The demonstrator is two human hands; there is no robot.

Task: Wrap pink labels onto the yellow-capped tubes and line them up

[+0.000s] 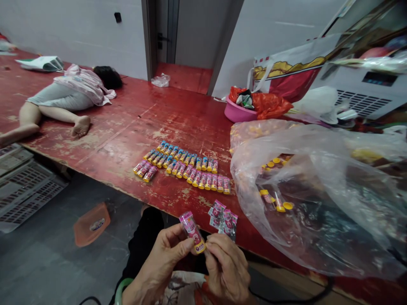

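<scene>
My left hand holds a small clear tube with a pink printed label and a yellow cap, gripped between thumb and fingers. The tube is tilted, its yellow end towards my right hand. That hand's thumb and fingers are pinched together right beside the yellow end; what lies between them, if anything, is hidden. Flat pink printed sleeves lie at the table edge just beyond my right hand. Farther on, rows of similar tubes lie side by side, some with blue tops, others pink.
A large clear plastic bag with more yellow-capped tubes lies open on the right of the worn red table. Behind it is a pink basin. A person lies at the far left. An orange stool stands on the floor.
</scene>
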